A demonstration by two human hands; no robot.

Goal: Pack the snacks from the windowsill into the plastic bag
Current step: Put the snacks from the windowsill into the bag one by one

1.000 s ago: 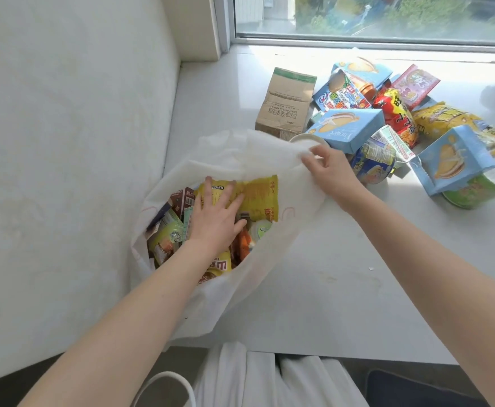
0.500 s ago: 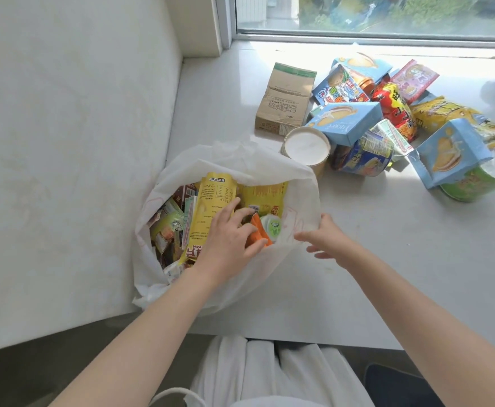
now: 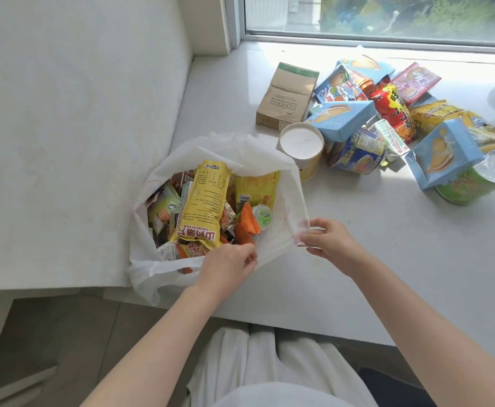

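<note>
Sunlit white windowsill [image 3: 372,259] ran below the window pane, and near its front edge sat the thin white plastic bag [image 3: 228,148], mouth up and well filled, a long yellow crisp packet [image 3: 206,207] lying on top of the other packets; the left hand [image 3: 225,270] pinched the bag's near rim between thumb and fingers, while the right hand [image 3: 327,242] pinched the rim on the right side, so both gripped film and no snack; towards the glass the unpacked heap lay: a brown cardboard box [image 3: 287,96], a round paper tub with a white lid [image 3: 300,142] just beside the bag, pale blue cartons [image 3: 343,118], a red foil packet [image 3: 394,111]; the step seemed to be spreading the mouth, and it would go best with the two pinches drawn gently apart and a little upward, not tugged, since the film looked flimsy and the loaded bag sat close to the edge.
</note>
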